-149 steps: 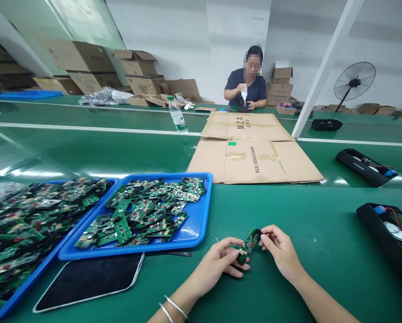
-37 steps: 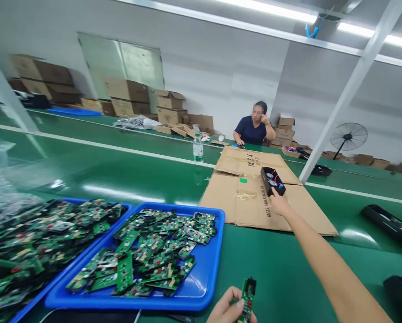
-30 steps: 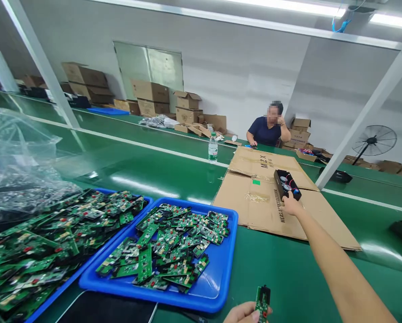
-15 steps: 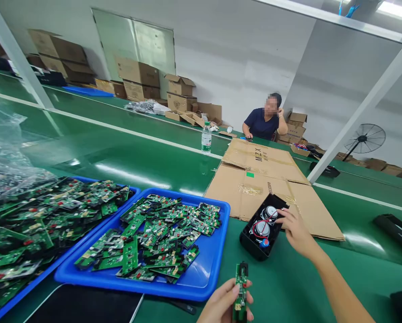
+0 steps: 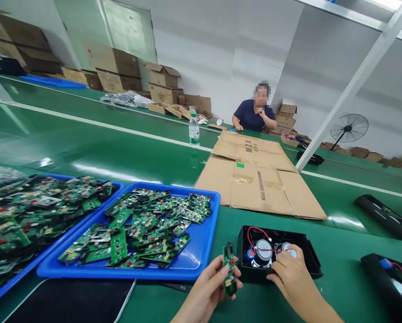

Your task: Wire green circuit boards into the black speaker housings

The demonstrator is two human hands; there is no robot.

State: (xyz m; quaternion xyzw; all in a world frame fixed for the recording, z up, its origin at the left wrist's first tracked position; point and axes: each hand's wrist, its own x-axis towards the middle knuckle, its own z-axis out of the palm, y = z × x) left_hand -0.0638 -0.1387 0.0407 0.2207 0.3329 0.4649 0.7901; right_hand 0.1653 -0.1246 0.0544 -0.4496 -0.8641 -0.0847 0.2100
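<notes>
My left hand point(image 5: 212, 285) is closed around a narrow green circuit board point(image 5: 230, 270) with black and red parts, held upright just left of a black speaker case point(image 5: 254, 272). The case lies open side up on the table, its long side facing me. Inside it are two round silver speakers point(image 5: 264, 249), red wires with a small white plug, and a blue part point(image 5: 251, 254). My right hand point(image 5: 291, 271) grips the near wall of the case, the thumb outside and the fingers reaching over the right speaker, which they partly hide.
Blue trays point(image 5: 201, 264) of circuit boards stand at the left. Flattened cardboard point(image 5: 254, 188) lies beyond the case, with a water bottle point(image 5: 194, 130) behind the trays. More black speaker cases point(image 5: 386, 217) are at the right. A person point(image 5: 254, 112) sits across the table.
My right hand has turned the speaker case from slanting away to lying crosswise, nearer to me. The circuit board stays in my left hand, now beside the case. The view has swung right.
</notes>
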